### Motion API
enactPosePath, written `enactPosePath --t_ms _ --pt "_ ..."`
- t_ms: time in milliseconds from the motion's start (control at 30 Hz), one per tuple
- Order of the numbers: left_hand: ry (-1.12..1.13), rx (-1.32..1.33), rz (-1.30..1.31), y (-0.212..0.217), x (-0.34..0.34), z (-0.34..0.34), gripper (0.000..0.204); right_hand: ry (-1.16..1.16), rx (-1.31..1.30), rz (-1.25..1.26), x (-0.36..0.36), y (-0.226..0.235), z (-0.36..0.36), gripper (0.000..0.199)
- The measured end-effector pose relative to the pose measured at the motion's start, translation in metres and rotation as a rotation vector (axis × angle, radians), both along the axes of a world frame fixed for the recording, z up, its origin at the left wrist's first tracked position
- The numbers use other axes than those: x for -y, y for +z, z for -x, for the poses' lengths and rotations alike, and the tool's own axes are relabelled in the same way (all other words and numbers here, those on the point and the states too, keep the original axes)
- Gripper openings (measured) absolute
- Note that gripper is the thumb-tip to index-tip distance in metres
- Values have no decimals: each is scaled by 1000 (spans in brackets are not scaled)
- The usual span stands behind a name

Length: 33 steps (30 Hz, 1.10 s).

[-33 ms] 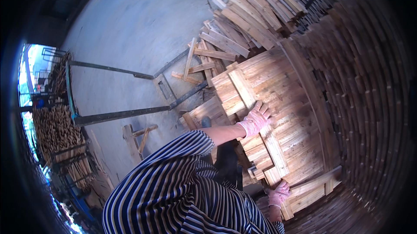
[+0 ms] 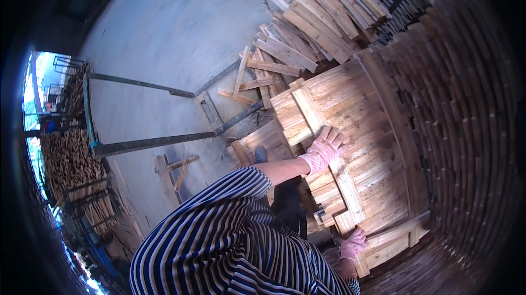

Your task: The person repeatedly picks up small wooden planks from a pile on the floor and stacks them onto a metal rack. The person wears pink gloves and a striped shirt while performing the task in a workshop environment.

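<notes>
My left hand [image 2: 325, 150], in a pink knit glove, lies across a long pale wooden slat [image 2: 346, 186], its fingers stretched out over the wood. That slat rests on a layer of boards [image 2: 378, 172] set side by side, with uneven ends towards me. Lower right, my right hand [image 2: 353, 243], gloved alike, has its fingers bent round the edge of a wooden board [image 2: 360, 265] at the near corner of the layer. Its fingertips and the underside of that board are partly hidden.
A tall wall of stacked boards [image 2: 463, 130] rises at the right. Loose planks [image 2: 318, 18] lie heaped beyond the layer. A dark metal frame [image 2: 159, 144] stands on the concrete floor to the left, near a small wooden piece [image 2: 181, 172]. Bundled sticks [image 2: 71, 158] are at far left.
</notes>
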State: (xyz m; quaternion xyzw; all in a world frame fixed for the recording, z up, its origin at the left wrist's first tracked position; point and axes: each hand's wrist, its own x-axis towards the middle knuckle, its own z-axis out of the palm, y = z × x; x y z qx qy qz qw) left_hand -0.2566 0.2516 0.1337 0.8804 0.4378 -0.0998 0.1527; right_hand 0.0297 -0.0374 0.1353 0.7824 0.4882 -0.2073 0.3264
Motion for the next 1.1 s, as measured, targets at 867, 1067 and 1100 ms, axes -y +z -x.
enactPosePath --t_ms 867,1067,1100 --pt "2033 1085 -1060 135 272 662 58 351 -176 -115 -290 -9 357 141" --pt "1936 1097 -1123 125 274 662 45 366 -93 -157 -288 -19 365 147" --pt "1956 1045 -1111 121 277 664 45 356 -91 -161 -287 -18 364 146"
